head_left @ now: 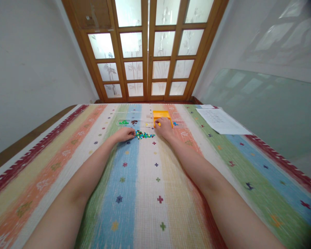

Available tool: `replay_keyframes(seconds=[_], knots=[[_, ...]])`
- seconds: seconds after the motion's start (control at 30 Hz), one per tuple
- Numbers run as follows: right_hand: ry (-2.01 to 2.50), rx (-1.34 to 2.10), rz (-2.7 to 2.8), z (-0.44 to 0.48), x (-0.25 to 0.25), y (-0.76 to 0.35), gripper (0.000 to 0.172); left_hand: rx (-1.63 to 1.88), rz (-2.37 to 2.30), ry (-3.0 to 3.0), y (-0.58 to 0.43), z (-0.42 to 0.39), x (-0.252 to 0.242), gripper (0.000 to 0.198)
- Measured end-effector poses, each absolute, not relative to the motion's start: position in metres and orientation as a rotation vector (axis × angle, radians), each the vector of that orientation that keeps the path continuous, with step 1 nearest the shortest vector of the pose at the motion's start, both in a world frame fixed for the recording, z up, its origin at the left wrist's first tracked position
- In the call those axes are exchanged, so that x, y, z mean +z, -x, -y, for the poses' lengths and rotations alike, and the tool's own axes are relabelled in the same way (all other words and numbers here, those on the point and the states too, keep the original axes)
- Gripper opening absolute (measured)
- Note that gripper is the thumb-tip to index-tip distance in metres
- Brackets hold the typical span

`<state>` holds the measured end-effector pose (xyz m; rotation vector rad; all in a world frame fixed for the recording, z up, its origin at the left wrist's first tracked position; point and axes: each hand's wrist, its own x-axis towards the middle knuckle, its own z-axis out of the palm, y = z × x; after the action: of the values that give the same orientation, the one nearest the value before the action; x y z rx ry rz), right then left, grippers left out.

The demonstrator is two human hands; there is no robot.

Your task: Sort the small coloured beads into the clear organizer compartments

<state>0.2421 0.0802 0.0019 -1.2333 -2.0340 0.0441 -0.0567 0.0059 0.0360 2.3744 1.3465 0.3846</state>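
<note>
A small heap of mixed green, blue, white and dark pieces (144, 135) lies on the striped cloth between my hands. My left hand (125, 134) rests at the heap's left edge, fingertips drawn together; anything between them is too small to make out. Over the front of a yellow tray (161, 113) is my right hand (164, 126), its fingers curled in a pinch, and what they hold is hidden. Clear plastic compartments lie behind the heap, with green pieces (123, 122), dark brown pieces (134, 122) and a few yellow pieces (148, 124). Blue pieces (175, 123) sit right of the tray.
A striped tablecloth (147, 193) covers the table. Printed paper sheets (221, 121) lie at the right rear, near a frosted glass panel (264, 110) leaning by the wall. Beyond the table's far edge stand wooden doors with glass panes (147, 62).
</note>
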Motion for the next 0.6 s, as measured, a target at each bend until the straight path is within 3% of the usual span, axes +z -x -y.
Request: replay_keyframes(seconds=[0.6], knots=[[1.244, 0.057, 2.069, -0.0807, 0.0007, -0.2419, 0.015, 0.339, -1.301, -2.433, 0.0619, -0.0069, 0.0332, 0.026]])
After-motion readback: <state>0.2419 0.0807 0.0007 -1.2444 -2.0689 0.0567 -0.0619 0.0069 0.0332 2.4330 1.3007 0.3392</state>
